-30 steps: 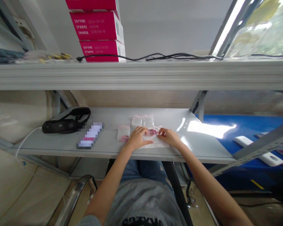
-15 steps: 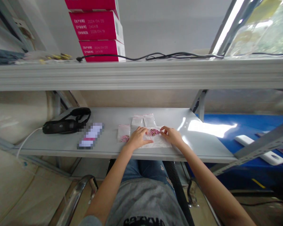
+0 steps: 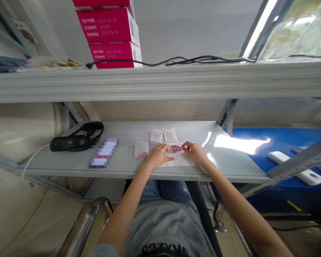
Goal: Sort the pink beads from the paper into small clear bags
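My left hand (image 3: 158, 156) rests over a small clear zip bag with a red strip (image 3: 171, 151) at its mouth. The strip lies between my curled fingers and outstretched thumb, and the hand hides most of the bag. Just right of the strip is a pile of small pink and reddish beads (image 3: 175, 148) on white or clear plastic (image 3: 186, 161). My right hand (image 3: 194, 152) reaches the pile's right end with thumb and forefinger pinched together; anything between them is too small to see. Another zip bag (image 3: 141, 146) with similar beads in it lies left of my left hand.
Two clear zip bags (image 3: 163, 135) lie behind my hands on the grey table (image 3: 125, 134). A blurred-out phone (image 3: 104, 153) and a black strapped device (image 3: 69, 143) with a white cable are at left. A shelf edge (image 3: 160, 82) crosses above, holding pink boxes (image 3: 104, 26) and black cable (image 3: 192, 60).
The view has shifted slightly. Both hands keep nearly the same places at the bag and the beads.
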The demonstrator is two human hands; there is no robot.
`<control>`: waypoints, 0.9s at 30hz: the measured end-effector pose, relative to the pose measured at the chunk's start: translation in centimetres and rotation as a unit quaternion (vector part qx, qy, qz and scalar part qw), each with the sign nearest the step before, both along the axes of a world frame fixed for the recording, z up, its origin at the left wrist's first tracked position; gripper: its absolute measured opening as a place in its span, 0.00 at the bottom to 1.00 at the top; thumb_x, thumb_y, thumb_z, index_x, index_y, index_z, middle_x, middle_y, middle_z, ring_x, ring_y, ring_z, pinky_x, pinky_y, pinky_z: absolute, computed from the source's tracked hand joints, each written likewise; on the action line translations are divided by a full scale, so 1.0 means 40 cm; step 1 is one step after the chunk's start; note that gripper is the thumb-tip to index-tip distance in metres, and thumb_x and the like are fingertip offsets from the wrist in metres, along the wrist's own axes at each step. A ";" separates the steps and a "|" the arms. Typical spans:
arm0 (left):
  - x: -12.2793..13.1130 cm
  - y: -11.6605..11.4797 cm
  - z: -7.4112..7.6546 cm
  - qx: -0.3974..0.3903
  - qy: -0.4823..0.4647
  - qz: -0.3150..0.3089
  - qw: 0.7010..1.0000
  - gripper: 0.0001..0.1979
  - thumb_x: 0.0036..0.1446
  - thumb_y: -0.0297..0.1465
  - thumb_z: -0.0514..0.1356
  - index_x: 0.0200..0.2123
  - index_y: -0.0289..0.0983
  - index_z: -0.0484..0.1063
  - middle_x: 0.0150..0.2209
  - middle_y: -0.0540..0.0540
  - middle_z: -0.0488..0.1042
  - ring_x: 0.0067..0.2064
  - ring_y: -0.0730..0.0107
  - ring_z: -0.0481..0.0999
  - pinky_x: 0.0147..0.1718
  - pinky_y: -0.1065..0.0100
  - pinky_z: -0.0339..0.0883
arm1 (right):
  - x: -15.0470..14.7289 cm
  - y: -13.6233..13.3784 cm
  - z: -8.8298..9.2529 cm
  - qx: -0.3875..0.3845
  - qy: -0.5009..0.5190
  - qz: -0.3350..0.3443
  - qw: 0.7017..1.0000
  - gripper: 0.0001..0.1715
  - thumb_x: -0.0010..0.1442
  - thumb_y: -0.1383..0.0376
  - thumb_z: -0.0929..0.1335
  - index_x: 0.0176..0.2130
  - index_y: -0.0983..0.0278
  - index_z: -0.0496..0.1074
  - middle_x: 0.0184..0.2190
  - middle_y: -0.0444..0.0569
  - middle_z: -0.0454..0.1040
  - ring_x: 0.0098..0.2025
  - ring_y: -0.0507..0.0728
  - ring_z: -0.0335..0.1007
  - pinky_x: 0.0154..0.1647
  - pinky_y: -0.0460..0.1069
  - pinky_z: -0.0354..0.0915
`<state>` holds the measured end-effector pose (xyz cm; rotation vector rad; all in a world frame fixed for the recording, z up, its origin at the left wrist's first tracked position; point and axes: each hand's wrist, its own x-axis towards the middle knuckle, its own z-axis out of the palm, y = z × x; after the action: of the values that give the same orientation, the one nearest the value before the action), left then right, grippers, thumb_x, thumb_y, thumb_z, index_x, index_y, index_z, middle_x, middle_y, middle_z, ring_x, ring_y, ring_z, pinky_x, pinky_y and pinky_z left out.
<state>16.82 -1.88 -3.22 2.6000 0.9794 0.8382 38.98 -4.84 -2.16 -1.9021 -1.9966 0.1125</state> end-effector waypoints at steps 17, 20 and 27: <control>-0.001 0.002 -0.002 -0.007 -0.009 -0.001 1.000 0.21 0.46 0.47 0.62 0.37 0.38 0.64 0.38 0.46 0.69 0.43 0.61 0.68 0.42 0.63 0.63 | 0.005 0.004 -0.007 0.002 0.008 -0.021 1.000 0.14 0.55 0.58 0.64 0.41 0.59 0.71 0.29 0.46 0.75 0.26 0.53 0.68 0.24 0.45 0.53; -0.002 0.001 0.002 -0.016 -0.021 -0.003 1.000 0.21 0.45 0.45 0.64 0.36 0.39 0.64 0.38 0.46 0.69 0.43 0.62 0.68 0.42 0.63 0.63 | 0.021 0.006 -0.012 -0.014 -0.008 -0.020 1.000 0.14 0.54 0.57 0.64 0.38 0.59 0.72 0.29 0.47 0.76 0.26 0.54 0.68 0.23 0.45 0.52; -0.003 0.004 0.000 -0.039 -0.046 -0.003 0.998 0.20 0.42 0.42 0.66 0.35 0.38 0.65 0.40 0.46 0.70 0.44 0.63 0.68 0.43 0.64 0.62 | 0.015 0.009 -0.017 -0.017 -0.006 -0.008 1.000 0.12 0.54 0.57 0.64 0.36 0.59 0.73 0.30 0.46 0.76 0.27 0.54 0.69 0.23 0.45 0.52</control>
<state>16.69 -1.70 -3.24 2.4746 0.9583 0.8907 39.57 -4.49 -2.86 -1.9442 -1.9982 0.1313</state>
